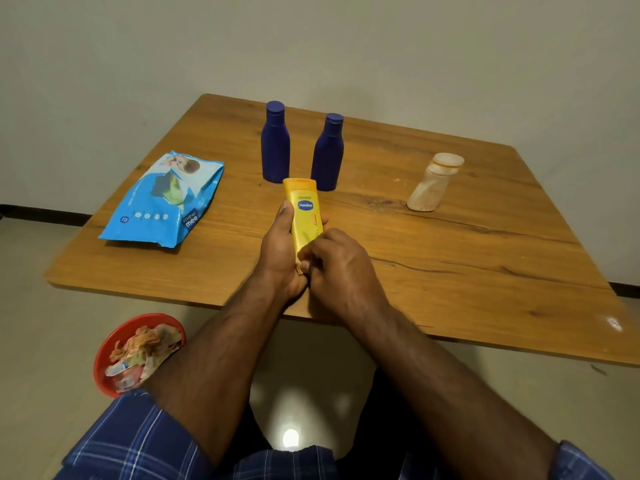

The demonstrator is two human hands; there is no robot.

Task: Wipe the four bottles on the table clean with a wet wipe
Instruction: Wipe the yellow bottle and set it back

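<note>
A wooden surface (450, 244) carries four bottles and a wipe pack. The yellow bottle (304, 211) is held above the middle of the near half of the surface, its cap end pointing toward the far edge and its blue oval label facing up. The left hand (282, 252) grips it from the left side, thumb lying along the bottle's edge and fingertips showing past its right side. The right hand (341, 266) is curled over the near end of the yellow bottle, fingers bent against it; whether a wipe lies under those fingers cannot be told.

Two dark blue bottles stand upright toward the far edge, just beyond the yellow one: the left blue bottle (275, 143) and the right blue bottle (328, 154), close together but apart. A pale, stained bottle (434, 183) stands well off toward the right edge, leaning slightly. The blue wet-wipe pack (166, 202) lies flat near the left edge.

On the floor below the near left corner sits a red bowl (104, 358) filled with crumpled scraps. Blue checked sleeves (138, 441) show at the bottom.
</note>
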